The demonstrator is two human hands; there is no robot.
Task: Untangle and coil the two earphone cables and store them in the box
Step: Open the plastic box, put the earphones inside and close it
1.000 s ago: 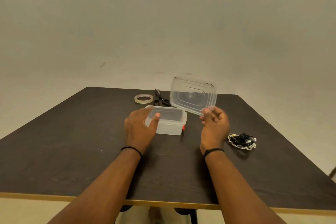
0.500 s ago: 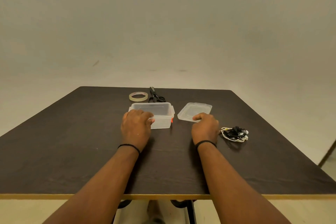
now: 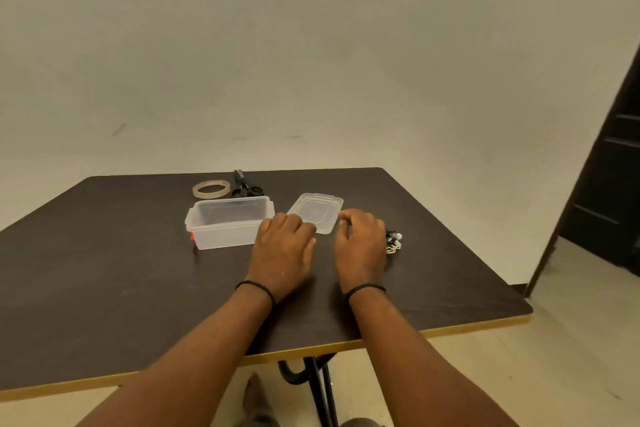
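A clear plastic box (image 3: 227, 226) stands open on the dark table, with a red catch at its left end. Its clear lid (image 3: 313, 211) lies flat to the right of it. My left hand (image 3: 282, 251) hovers over the table just right of the box, fingers loosely curled, holding nothing. My right hand (image 3: 362, 246) is beside it, in front of the lid's right corner, fingers loosely curled and empty. A tangle of black and white earphone cables (image 3: 393, 242) lies right behind my right hand, partly hidden by it.
A roll of clear tape (image 3: 211, 189) and black scissors (image 3: 244, 184) lie behind the box. The table (image 3: 104, 281) has a yellow front edge. A dark door or cabinet (image 3: 609, 184) stands at the far right.
The lid went from my right hand down onto the table. My left hand let go of the box and moved right. The view has swung to the right.
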